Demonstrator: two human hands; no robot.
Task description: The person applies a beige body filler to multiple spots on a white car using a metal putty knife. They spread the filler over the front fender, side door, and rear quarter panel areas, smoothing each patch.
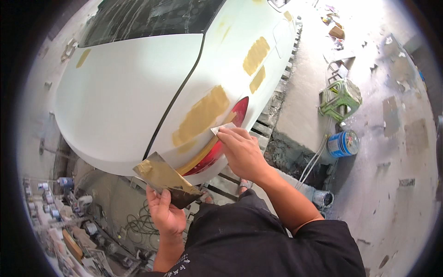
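Note:
A white car (110,87) fills the upper left and middle, with dried-looking yellow filler patches (203,113) on its panel. My right hand (244,154) pinches a pale, flat putty spreader (222,128) against the bodywork by the red tail light (240,111). Its fingers hide part of the spreader and lamp. A band of yellow filler (196,159) runs along the panel edge beside the lamp. Below the car's corner, my left hand (165,214) grips a dark, flat putty board (168,182), tilted, with yellow putty smeared over its upper part.
To the right stand a green stool (341,99), a blue can (344,143) and a metal tin (322,198). Hoses (312,164) cross the floor near a dark pit. Slatted grating (228,182) lies under the car's edge. Tools and cans (53,210) crowd the lower left, near coiled cable (140,224).

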